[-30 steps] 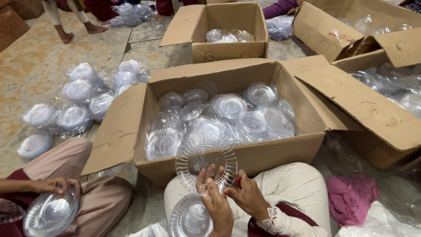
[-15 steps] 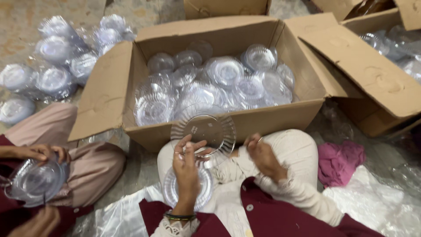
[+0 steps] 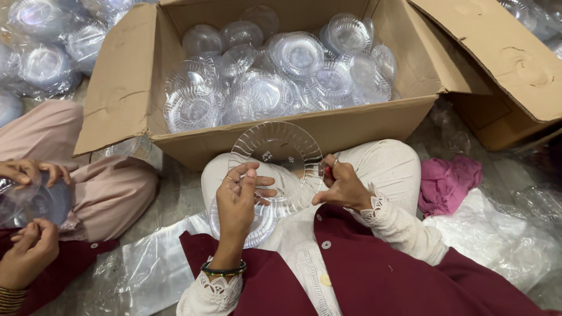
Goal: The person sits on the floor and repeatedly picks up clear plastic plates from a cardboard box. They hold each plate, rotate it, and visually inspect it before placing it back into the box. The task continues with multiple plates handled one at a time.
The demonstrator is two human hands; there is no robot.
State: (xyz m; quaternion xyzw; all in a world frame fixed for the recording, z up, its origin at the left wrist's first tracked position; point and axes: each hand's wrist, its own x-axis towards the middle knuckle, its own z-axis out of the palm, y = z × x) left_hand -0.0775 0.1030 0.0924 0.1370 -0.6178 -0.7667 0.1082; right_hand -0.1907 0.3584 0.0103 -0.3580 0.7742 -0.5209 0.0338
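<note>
I hold a clear ribbed plastic plate (image 3: 280, 153) upright over my lap, just in front of an open cardboard box (image 3: 120, 88). My left hand (image 3: 239, 196) grips the plate's left edge. My right hand (image 3: 342, 184) grips its right edge, with something small and red between the fingers. A stack of similar clear plates (image 3: 257, 225) rests on my lap under my left hand. The box holds several clear plastic plates and bowls (image 3: 293, 64) piled loosely.
A person at the left (image 3: 29, 234) holds a clear plate with both hands. A pink cloth (image 3: 448, 181) and clear plastic bags (image 3: 497, 234) lie at my right. A second cardboard box (image 3: 509, 64) stands at the right, wrapped plate stacks (image 3: 47, 52) lie upper left.
The view has moved closer over the box. My right hand has come back to the plate's right edge; both hands now hold it upright.
</note>
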